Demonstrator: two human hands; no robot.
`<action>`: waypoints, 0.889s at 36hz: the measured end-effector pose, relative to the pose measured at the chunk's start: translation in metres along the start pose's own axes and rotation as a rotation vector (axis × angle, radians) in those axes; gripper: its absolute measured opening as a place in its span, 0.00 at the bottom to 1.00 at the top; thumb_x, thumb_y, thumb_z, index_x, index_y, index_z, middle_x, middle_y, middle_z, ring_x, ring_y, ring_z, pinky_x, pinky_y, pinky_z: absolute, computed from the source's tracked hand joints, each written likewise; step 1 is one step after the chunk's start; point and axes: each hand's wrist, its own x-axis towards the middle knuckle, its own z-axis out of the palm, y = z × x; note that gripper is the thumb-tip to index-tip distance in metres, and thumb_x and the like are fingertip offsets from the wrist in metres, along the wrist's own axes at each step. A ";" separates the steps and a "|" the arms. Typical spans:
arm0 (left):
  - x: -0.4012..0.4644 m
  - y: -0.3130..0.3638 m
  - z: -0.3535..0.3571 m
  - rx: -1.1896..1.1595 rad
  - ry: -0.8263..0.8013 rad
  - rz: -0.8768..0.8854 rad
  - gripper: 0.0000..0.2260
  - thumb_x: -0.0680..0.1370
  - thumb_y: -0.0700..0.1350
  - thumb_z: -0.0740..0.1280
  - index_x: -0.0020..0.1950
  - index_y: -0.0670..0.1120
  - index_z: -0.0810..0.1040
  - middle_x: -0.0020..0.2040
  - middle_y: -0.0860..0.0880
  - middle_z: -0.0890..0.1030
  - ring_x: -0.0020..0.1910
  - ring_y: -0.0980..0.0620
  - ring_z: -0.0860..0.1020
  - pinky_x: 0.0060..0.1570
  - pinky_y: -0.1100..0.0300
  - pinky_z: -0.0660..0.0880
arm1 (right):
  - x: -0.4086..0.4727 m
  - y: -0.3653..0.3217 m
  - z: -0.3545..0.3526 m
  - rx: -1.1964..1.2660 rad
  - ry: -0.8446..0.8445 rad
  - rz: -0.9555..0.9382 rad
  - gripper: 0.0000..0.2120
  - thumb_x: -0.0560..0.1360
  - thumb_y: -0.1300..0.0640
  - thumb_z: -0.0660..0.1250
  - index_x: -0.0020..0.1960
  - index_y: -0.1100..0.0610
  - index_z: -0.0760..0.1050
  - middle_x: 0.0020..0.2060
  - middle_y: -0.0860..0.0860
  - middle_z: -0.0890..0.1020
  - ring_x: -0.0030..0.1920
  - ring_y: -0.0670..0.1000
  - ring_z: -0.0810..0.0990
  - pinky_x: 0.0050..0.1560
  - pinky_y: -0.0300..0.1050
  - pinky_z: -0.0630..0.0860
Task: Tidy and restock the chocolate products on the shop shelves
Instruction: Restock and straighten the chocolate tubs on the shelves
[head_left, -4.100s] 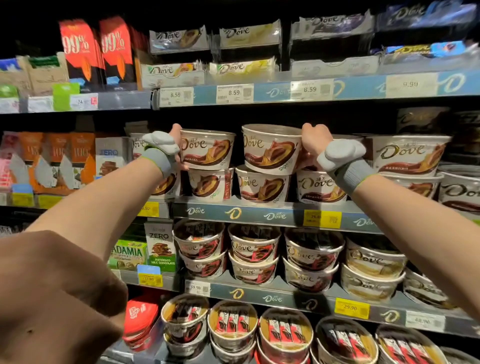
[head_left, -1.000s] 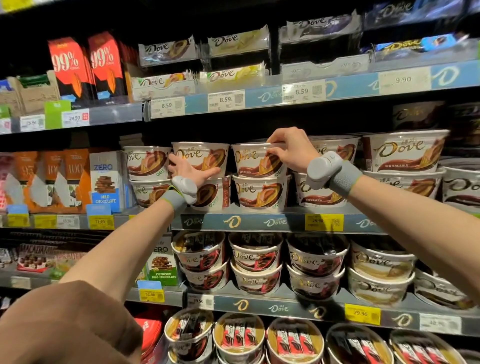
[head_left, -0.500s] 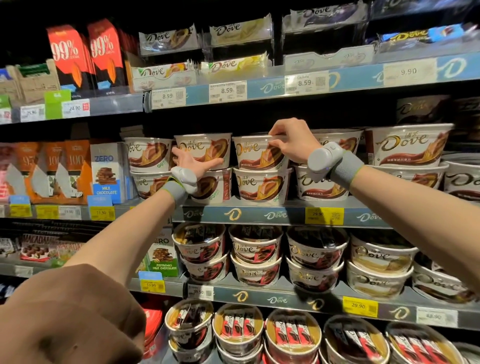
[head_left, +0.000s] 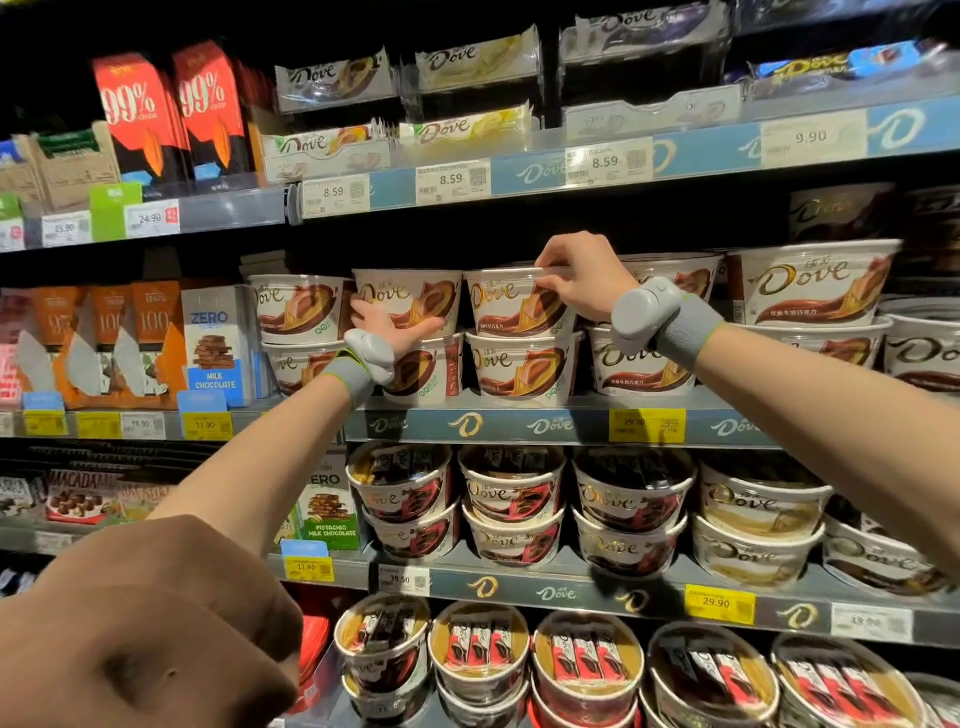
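On blue-edged shop shelves (head_left: 571, 426), both hands touch stacked Dove tubs (head_left: 519, 358).

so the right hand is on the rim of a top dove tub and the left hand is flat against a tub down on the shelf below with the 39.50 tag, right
Not quite. The head view shows the left hand flat against a Dove tub on the same shelf as the right hand, not the shelf below. The right hand is indeed on the rim of a top Dove tub.

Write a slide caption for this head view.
Left hand and right hand straighten stacked Dove tubs.
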 end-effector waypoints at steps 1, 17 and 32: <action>-0.001 0.001 -0.001 0.015 0.002 -0.002 0.57 0.68 0.65 0.70 0.74 0.32 0.37 0.76 0.34 0.47 0.77 0.39 0.48 0.75 0.48 0.48 | 0.000 0.000 0.000 -0.001 0.000 0.001 0.10 0.76 0.61 0.67 0.57 0.60 0.76 0.55 0.55 0.80 0.54 0.49 0.77 0.52 0.36 0.70; 0.001 -0.001 -0.006 -0.076 -0.004 -0.029 0.60 0.64 0.63 0.75 0.73 0.29 0.40 0.73 0.32 0.59 0.73 0.38 0.60 0.72 0.46 0.60 | 0.006 0.002 -0.002 -0.024 -0.021 0.006 0.11 0.76 0.60 0.67 0.57 0.60 0.76 0.55 0.55 0.79 0.51 0.47 0.75 0.51 0.37 0.70; 0.000 -0.006 -0.012 -0.166 -0.007 -0.052 0.51 0.63 0.60 0.78 0.74 0.36 0.56 0.70 0.37 0.67 0.68 0.40 0.68 0.65 0.47 0.69 | 0.004 0.006 -0.005 -0.030 -0.070 -0.086 0.09 0.75 0.63 0.67 0.55 0.61 0.75 0.54 0.56 0.79 0.54 0.51 0.77 0.53 0.39 0.72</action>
